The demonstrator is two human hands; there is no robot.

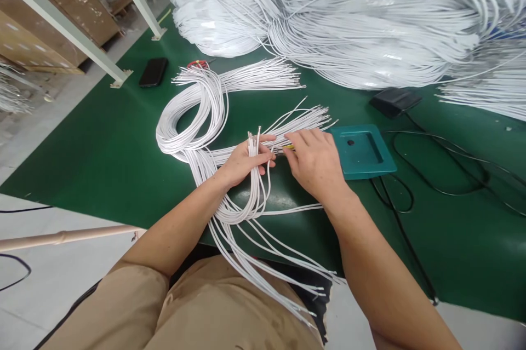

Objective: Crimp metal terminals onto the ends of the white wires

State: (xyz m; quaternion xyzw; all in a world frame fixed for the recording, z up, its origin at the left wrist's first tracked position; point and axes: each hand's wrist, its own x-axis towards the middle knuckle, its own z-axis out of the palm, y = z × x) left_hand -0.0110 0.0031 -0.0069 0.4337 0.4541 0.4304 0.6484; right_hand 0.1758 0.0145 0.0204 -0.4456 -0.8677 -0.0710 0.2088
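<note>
My left hand [244,161] is closed around a small bunch of white wires [255,191], whose ends stand up between thumb and fingers. One wire curves apart from the bunch toward my fingertips. My right hand [314,158] grips a slim tool [283,149] with a metal tip and a bit of yellow on its handle; the hand hides most of it. The tip is close to my left fingertips, and whether it touches a wire I cannot tell. A looped bundle of white wires [168,125] lies to the left, with loose ends [287,259] hanging over the table's front edge.
Beside my right hand sits a teal tray-like device [347,170]. A black pedal-shaped box [395,102] with cables lies beyond it. Large coils of white wire [370,32] fill the back. A black phone-like object [153,72] and a red-handled tool [198,64] lie at the left.
</note>
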